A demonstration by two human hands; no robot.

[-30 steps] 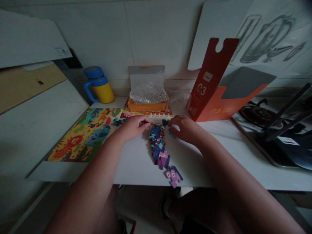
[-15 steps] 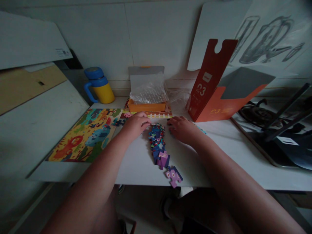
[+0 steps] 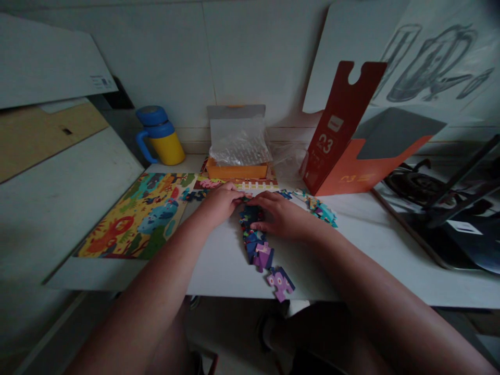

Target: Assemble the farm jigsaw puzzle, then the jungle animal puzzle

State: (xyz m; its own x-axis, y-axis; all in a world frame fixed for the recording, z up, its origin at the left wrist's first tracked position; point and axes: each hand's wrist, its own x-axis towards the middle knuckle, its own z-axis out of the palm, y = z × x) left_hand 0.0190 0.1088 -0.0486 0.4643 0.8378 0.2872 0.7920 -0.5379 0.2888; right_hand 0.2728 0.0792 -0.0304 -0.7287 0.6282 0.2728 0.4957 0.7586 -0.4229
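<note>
A column of joined jigsaw pieces (image 3: 258, 245) in blue and purple runs down the middle of the white table (image 3: 219, 260). My left hand (image 3: 219, 203) rests at the column's top left, fingers curled onto the top pieces. My right hand (image 3: 279, 216) lies over the upper part of the column, fingers pressing on the pieces. A single purple piece (image 3: 280, 283) lies by the table's front edge. More loose pieces (image 3: 318, 207) lie to the right of my right hand. A colourful picture sheet (image 3: 138, 216) lies flat at the left.
An orange box (image 3: 236, 169) with a plastic bag in it stands at the back. A yellow and blue cup (image 3: 162, 136) is at the back left. A red-orange folded card sleeve (image 3: 344, 140) stands at the right. A gas stove (image 3: 437, 208) is at the far right.
My right hand has moved left onto the top of the jigsaw column, uncovering loose pieces at its right. My left hand has stayed nearly still.
</note>
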